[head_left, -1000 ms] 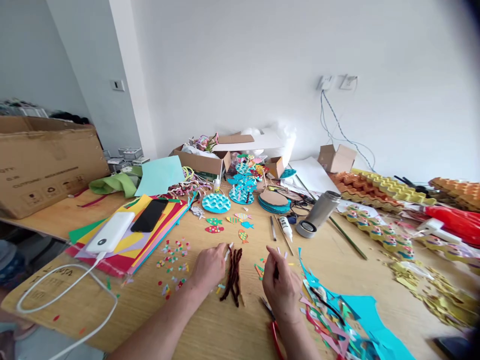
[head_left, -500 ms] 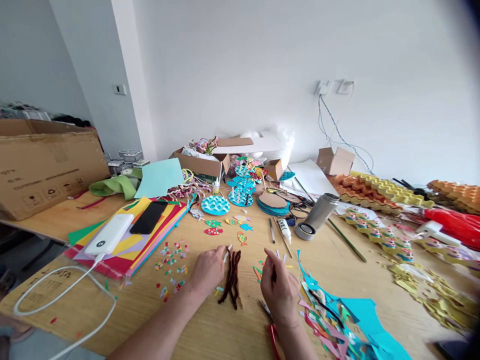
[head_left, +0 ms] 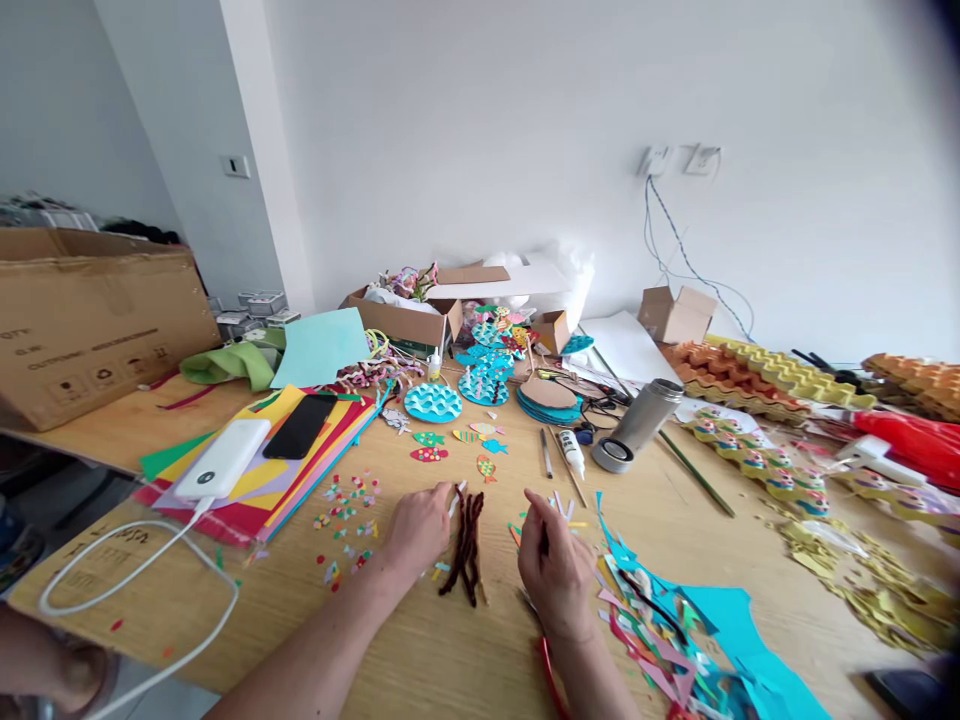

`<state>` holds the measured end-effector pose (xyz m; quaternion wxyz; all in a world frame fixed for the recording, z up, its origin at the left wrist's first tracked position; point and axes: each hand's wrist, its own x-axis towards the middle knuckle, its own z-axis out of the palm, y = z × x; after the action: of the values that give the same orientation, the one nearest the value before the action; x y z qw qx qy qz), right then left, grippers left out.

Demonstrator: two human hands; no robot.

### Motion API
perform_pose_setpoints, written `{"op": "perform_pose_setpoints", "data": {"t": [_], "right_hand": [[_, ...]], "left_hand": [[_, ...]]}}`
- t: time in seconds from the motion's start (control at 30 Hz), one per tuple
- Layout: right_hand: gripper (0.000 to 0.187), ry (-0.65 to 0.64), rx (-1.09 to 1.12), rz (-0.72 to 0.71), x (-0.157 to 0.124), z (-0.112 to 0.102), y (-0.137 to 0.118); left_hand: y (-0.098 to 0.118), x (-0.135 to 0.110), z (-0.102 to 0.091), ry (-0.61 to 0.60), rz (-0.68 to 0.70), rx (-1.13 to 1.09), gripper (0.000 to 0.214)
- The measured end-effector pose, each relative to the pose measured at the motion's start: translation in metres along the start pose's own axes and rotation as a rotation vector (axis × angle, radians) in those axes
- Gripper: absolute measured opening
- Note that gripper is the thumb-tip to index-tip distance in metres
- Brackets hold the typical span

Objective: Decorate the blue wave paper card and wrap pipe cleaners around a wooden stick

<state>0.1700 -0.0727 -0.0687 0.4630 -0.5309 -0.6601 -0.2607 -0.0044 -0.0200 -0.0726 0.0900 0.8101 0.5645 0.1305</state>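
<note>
My left hand [head_left: 420, 528] is closed just left of a bundle of dark brown pipe cleaners [head_left: 466, 550] on the table. A small white piece shows by its fingertips; I cannot make out what it is. To the right of the bundle, my right hand [head_left: 555, 570] hovers with curled fingers, the index reaching forward. What it pinches, if anything, is hidden. Under that wrist lie red-handled scissors [head_left: 550, 680], partly covered. Beyond the hands are several decorated paper fish, such as an orange patterned fish [head_left: 487, 469] and a red fish [head_left: 429, 455].
Paper scraps [head_left: 645, 640] and blue paper [head_left: 750, 630] lie at right. A glue bottle [head_left: 572, 453] and steel flask [head_left: 651, 415] stand or lie beyond. Left are coloured sheets with a phone [head_left: 301, 427] and a cabled power bank [head_left: 223, 460]. Egg trays [head_left: 739, 380] sit far right.
The view has shifted slightly. Both hands stay beside the pipe cleaners, with the left fingers a little further up and the right hand barely moved.
</note>
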Motion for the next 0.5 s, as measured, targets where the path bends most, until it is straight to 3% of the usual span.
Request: {"op": "perform_pose_setpoints", "data": {"t": [0.5], "right_hand": [[0.018,-0.019,0.006,0.05,0.0016,-0.0025,-0.0008]], "left_hand": [[-0.0014,-0.0007,0.0014,0.034,0.024,-0.033,0.034]]}}
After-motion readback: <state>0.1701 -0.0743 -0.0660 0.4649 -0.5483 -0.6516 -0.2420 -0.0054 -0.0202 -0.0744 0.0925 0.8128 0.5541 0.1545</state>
